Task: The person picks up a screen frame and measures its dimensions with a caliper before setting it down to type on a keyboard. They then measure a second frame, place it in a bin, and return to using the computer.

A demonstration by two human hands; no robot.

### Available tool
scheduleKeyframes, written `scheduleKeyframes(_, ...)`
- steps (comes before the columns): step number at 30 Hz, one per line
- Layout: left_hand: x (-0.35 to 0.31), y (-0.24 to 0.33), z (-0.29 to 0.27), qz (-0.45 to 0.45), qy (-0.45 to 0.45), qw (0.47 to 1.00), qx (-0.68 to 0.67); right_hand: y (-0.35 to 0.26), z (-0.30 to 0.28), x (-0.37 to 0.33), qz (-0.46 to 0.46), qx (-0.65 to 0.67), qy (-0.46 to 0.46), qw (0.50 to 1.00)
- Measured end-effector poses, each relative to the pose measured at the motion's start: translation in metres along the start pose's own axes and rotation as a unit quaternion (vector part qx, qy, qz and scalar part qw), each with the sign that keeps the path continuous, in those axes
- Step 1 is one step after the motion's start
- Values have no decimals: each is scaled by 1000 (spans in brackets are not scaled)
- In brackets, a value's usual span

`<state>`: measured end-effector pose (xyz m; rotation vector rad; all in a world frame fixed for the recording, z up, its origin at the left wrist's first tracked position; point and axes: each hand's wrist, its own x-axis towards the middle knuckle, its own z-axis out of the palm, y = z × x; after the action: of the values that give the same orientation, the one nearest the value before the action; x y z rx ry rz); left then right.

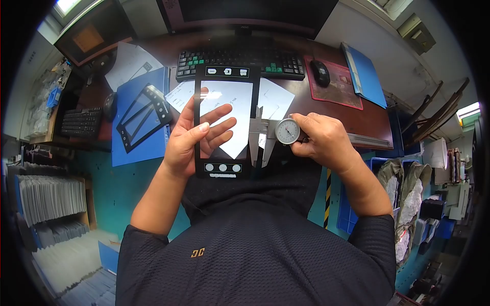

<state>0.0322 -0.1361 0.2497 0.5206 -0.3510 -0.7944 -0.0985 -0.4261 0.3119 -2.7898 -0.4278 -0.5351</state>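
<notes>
My left hand [196, 137] holds up a flat black-framed panel [226, 76] with a clear window, fingers spread behind the glass and thumb on its left edge. My right hand [319, 140] grips a dial caliper [286, 131] with a round white dial. The caliper's jaws [259, 145] sit at the panel's right edge. Both are held above the front of a brown desk [375, 120].
On the desk are a black keyboard [240, 61], a mouse [320, 72] on a red mat, white papers [275, 99], blue folders [365, 71] and another black panel [143, 117] on a blue folder. Stacks of sheets [51, 199] lie left; blue crates [352, 214] right.
</notes>
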Motion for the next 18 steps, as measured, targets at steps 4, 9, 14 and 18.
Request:
scheduleKeyframes(4, 0, 0, -4, -5, 2, 1000, -6, 0, 3, 1, -3, 3, 3, 1000)
scheduleKeyframes(9, 0, -1, -7, -5, -1, 1000, -8, 1, 4, 1, -1, 3, 3, 1000)
scheduleKeyframes(14, 0, -2, -8, -5, -4, 1000, -6, 2, 5, 1, 1, 7, 1, 1000)
scheduleKeyframes(18, 0, -2, -9, -9, 3, 1000, -1, 4, 6, 1, 2, 15, 5, 1000)
